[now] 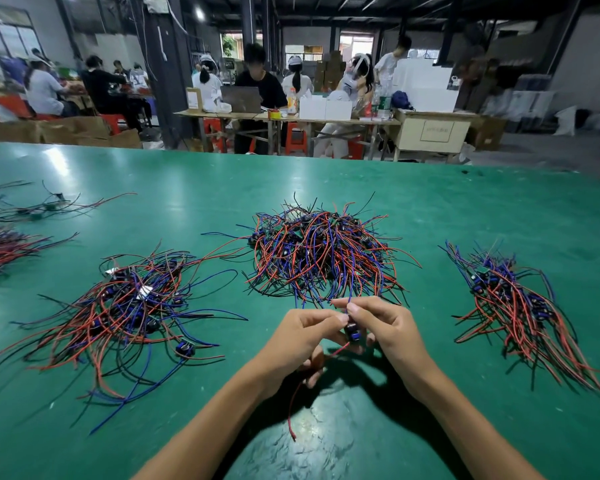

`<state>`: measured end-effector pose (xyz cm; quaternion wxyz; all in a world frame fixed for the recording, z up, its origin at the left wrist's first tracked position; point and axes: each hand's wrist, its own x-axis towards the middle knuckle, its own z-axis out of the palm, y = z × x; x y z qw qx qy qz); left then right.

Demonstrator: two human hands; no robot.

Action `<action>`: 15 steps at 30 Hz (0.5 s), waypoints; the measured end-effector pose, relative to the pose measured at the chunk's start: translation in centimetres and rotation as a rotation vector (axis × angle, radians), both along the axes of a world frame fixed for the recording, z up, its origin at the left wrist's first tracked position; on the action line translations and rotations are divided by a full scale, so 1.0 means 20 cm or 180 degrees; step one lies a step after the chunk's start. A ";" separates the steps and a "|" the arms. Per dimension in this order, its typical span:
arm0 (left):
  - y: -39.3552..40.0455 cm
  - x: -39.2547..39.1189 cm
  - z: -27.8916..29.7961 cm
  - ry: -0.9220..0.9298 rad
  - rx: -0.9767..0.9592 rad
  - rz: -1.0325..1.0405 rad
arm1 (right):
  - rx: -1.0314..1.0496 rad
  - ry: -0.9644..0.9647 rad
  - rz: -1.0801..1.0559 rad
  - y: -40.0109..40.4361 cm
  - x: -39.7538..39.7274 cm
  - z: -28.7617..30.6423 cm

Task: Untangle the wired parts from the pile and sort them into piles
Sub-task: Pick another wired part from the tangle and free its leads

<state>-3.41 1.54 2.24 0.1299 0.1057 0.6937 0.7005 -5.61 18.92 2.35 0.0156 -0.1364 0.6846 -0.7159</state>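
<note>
Green tabletop (326,181) fills the lower two thirds of the head view, with a dim workshop of seated people and cardboard boxes behind it.

At about 6 o'clock from the middle heap, both hands hold one wired part (352,332), a small black-and-blue block. The right hand (385,327) pinches it between thumb and curled fingers; the left hand (302,336) pinches just beside it, fingers curled round a red lead (300,393) that trails down toward 6 o'clock, its tip apparently on the tabletop. Blue leads run up from the part toward 12 o'clock into the near edge of the tangled pile (321,256), so the part does not look free yet.

To do this step well, I judge the hands should keep a firm pinch on the block and draw it slowly toward the body, low over the tabletop, watching which strands of the heap rise with it. If others lift, one hand could press the heap down while the other slides the leads out along their length; a sharp tug would probably tighten the knot or drag neighbours along.

Outward, a looser spread (129,313) lies at 9 o'clock and a combed bundle (513,303) at 3 o'clock, each well apart from the heap. Which one suits this part I cannot tell. More wires (7,242) sit at the far left edge.
</note>
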 end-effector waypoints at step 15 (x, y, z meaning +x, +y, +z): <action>-0.06 -0.02 0.03 0.0276 0.0007 0.0262 | -0.0305 -0.0311 -0.0514 0.01 -0.02 0.00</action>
